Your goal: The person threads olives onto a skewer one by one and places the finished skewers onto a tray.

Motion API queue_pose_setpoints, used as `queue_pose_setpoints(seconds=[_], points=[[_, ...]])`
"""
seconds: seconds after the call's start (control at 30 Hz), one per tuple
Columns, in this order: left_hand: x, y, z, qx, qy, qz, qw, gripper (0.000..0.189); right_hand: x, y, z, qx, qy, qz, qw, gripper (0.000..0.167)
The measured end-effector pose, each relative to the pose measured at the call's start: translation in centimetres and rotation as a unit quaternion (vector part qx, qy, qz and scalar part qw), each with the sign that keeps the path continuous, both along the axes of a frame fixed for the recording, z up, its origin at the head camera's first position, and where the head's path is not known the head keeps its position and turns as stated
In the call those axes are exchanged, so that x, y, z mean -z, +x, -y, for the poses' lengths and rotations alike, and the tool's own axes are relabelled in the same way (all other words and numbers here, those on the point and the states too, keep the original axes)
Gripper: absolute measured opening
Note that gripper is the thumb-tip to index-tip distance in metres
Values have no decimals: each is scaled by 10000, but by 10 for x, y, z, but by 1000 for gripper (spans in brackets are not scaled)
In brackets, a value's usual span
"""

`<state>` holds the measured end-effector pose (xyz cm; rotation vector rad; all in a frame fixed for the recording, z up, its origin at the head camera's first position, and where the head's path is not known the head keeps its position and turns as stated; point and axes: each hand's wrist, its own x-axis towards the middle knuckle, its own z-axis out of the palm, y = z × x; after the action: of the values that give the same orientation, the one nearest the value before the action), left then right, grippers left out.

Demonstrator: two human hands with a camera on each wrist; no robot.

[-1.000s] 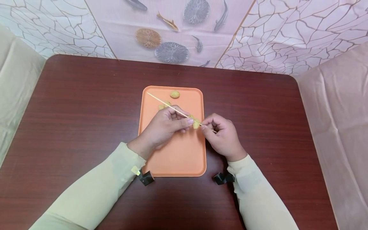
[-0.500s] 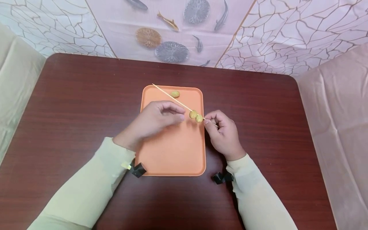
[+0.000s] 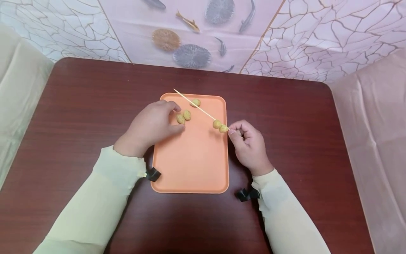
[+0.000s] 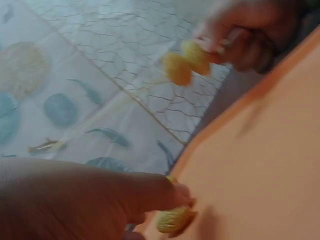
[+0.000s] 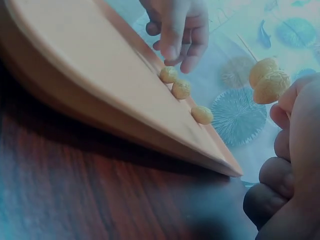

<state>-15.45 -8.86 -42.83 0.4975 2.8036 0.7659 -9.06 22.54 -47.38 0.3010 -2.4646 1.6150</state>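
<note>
My right hand (image 3: 248, 148) pinches the lower end of a thin wooden skewer (image 3: 203, 110), which slants up and left over the tray. Two small yellow-green oval pieces with wrinkled skin are threaded on it, an upper one (image 3: 217, 124) and a lower one (image 3: 223, 128), side by side near my fingertips. My left hand (image 3: 152, 125) is spread at the tray's left side, thumb and fingers apart around two loose oval pieces, one at left (image 3: 180, 119) and one at right (image 3: 187, 115). A third loose piece (image 3: 195, 102) lies near the tray's far edge, partly crossed by the skewer.
The orange rectangular tray (image 3: 190, 169) lies on a dark brown wooden table (image 3: 285, 116). A patterned cloth (image 3: 191, 56) with fish and round motifs stands behind it. Small black cameras sit at both wrists.
My left hand has let go of the skewer and moved left to the loose pieces, its fingers spreading. The right hand keeps the skewer, which has shifted slightly up and right.
</note>
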Motion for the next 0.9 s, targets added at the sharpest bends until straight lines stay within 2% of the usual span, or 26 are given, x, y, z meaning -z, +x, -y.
queue_pose_setpoints(seconds=[0.07,0.23,0.4,0.53,0.67,0.77,0.9], points=[[2,0,-5,-155,-210,-74,9996,52,-1,0,0,-20,-59,12,10000,8],[1,3,-13,-437,-631,21,9970,57,-5,0,0,-79,-74,-2,9999,8],[5,3,-15,-489,-697,-82,9963,41,-9,1,0,-77,-49,-57,9999,9],[6,2,-11,-375,-216,-177,9989,32,-14,1,1,-116,-1,-100,9999,9],[5,1,-7,-335,480,-265,9979,32,-20,2,-1,-99,60,-126,9999,10],[2,1,-6,-421,1007,-233,9937,35,-23,3,-3,-64,81,-123,9999,10],[-2,3,-4,-664,1728,-50,9827,40,-26,3,-7,22,50,-123,9999,10]])
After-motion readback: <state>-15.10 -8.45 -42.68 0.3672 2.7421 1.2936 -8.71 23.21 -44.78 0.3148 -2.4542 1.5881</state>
